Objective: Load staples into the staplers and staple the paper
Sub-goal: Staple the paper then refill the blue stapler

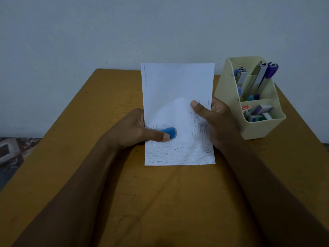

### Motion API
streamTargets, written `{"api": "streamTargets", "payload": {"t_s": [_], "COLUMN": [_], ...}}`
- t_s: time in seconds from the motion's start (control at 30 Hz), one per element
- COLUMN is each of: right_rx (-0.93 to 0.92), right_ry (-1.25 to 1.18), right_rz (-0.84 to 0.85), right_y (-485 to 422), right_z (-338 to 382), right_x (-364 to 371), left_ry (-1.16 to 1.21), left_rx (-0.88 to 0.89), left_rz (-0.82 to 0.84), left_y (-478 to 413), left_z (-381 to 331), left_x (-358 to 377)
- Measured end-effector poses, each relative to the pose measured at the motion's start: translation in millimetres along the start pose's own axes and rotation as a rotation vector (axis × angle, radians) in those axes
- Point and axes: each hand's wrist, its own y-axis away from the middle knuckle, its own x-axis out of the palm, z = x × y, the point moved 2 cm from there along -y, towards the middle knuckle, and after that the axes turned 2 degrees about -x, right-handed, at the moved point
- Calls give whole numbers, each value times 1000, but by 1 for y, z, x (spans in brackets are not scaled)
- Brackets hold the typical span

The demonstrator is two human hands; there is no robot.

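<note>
Paper (178, 86): L hand (131, 129) grips blue stapler (170, 131) on left edge; R hand (213, 120) pinches right edge.

I see through one camera, worn on the head. It looks forward and down at the table (89, 113) from close up. The wall (106, 32) fills the top of the frame. The left hand (130, 129) and the right hand (220, 122) show near the middle.

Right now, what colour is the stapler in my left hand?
Blue: the stapler shows best in the head view, gripped by the left hand.
</note>
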Motion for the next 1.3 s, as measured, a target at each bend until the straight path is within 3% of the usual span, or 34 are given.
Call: {"api": "streamTargets", "payload": {"t_s": [0.13,0.33,0.47,0.63,0.87,0.93,1.1,1.3], "right_rx": [9,133,161,348,193,111,54,131], "right_ry": [-23,-30,-3,-360,-873,-794,-320,-316], "right_rz": [44,278,331,380,419,355,106,56], "right_y": [1,5,5,5,5,7,12,3], "right_z": [4,3,4,4,8,6,-8,-16], "right_x": [0,2,2,0,16,26,42,39], "left_ry": [-6,-35,-40,75,198,205,142,119], "left_rx": [-24,-66,-116,-165,-191,-173,-118,-109], "left_rz": [-14,-105,-135,-221,-426,-449,-446,-444], "left_y": [-1,1,1,4,-2,-4,-6,-6], "left_z": [2,-3,-7,-9,-10,-11,-15,-16], "left_x": [0,-1,2,4,11,16,28,31]}}
